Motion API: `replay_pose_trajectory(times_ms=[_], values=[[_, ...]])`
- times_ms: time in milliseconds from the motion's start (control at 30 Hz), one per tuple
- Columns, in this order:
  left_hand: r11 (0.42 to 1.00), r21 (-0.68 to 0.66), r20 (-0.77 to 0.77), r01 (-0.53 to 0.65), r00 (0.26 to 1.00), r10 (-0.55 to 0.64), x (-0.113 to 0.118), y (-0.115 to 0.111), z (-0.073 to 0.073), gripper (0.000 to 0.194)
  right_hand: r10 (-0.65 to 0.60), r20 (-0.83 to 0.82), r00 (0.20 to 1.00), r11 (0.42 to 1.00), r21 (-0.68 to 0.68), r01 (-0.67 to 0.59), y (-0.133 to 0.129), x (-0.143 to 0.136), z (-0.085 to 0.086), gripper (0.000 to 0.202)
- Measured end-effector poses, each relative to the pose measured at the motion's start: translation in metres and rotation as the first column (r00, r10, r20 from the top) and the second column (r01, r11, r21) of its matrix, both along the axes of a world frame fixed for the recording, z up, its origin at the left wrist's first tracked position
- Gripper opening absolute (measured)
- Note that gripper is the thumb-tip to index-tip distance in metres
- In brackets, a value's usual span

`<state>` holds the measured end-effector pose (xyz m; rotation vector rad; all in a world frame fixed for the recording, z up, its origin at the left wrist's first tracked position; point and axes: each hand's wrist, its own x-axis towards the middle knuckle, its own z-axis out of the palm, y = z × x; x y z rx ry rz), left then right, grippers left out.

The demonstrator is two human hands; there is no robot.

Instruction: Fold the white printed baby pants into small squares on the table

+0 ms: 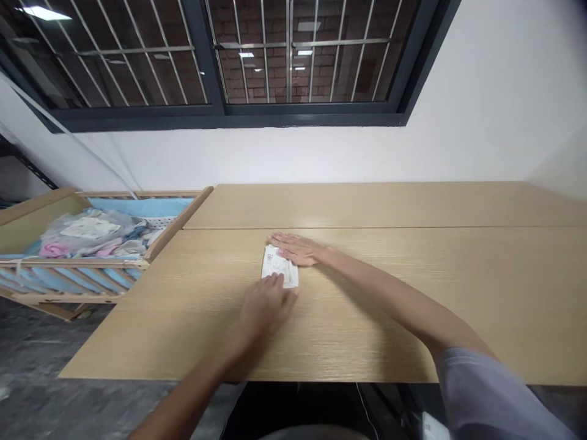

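A small flat white packet (279, 263) with printed marks, perhaps folded paper or a plastic mailer, lies on the pale wooden table (367, 293). My right hand (298, 247) rests flat across its far right part, fingers stretched out to the left. At the packet's near edge is my left hand (268, 299), somewhat smeared by motion. Its fingers are bent and closed on that edge, with the thumb to the right. Both hands cover parts of the packet.
A wooden cot (151, 253) with blue lining stands against the table's left side, holding a pile of clear plastic bags (92, 229) and cloth. A seam crosses the table toward the back. Behind it are a white wall (284, 156) and a barred window (302, 116).
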<state>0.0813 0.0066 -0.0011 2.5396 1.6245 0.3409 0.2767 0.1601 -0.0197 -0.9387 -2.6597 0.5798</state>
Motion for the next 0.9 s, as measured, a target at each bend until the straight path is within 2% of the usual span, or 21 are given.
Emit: replay_pose_trajectory(times_ms=[100,167,300,433,533,633,700,767,833,900], values=[[0.984,-0.125,0.096,-0.127,0.986,0.139,-0.026,0.031,0.03,0.053,-0.168,-0.097,0.981,0.984,0.041,0.172,-0.011,0.006,0.013,0.065],[0.958,-0.205,0.053,-0.2,0.975,0.215,-0.039,0.051,0.039,0.055,-0.257,-0.156,0.954,0.96,0.075,0.27,-0.015,0.008,0.019,0.06],[0.912,-0.322,-0.079,-0.254,0.967,0.242,-0.045,0.082,0.034,0.058,-0.32,-0.195,0.927,0.941,0.046,0.334,-0.017,0.0,0.016,0.036],[0.913,-0.339,-0.071,-0.229,0.973,0.218,-0.034,0.101,0.021,0.054,-0.393,-0.19,0.9,0.918,-0.029,0.395,-0.02,-0.014,0.006,0.026],[0.926,-0.323,-0.034,-0.195,0.98,0.194,-0.025,0.106,0.017,0.041,-0.464,-0.196,0.864,0.885,-0.054,0.463,-0.027,-0.023,0.006,0.023],[0.954,-0.259,0.045,-0.152,0.985,0.169,-0.023,0.097,0.023,0.034,-0.533,-0.21,0.82,0.845,-0.081,0.528,-0.04,-0.033,0.014,0.018],[0.97,-0.203,0.105,-0.131,0.982,0.155,-0.029,0.08,0.035,0.037,-0.591,-0.229,0.773,0.806,-0.121,0.58,-0.056,-0.044,0.024,0.015],[0.983,-0.155,0.184,-0.093,0.975,0.121,-0.043,0.053,0.054,0.039,-0.623,-0.259,0.739,0.782,-0.177,0.597,-0.08,-0.056,0.039,0.014],[0.992,-0.126,0.301,-0.028,0.952,0.065,-0.066,0.018,0.073,0.043,-0.591,-0.308,0.746,0.807,-0.254,0.534,-0.114,-0.07,0.056,0.015],[0.987,-0.161,0.358,-0.021,0.931,0.078,-0.097,-0.022,0.082,0.049,-0.517,-0.387,0.764,0.848,-0.352,0.396,-0.156,-0.084,0.068,0.018]])
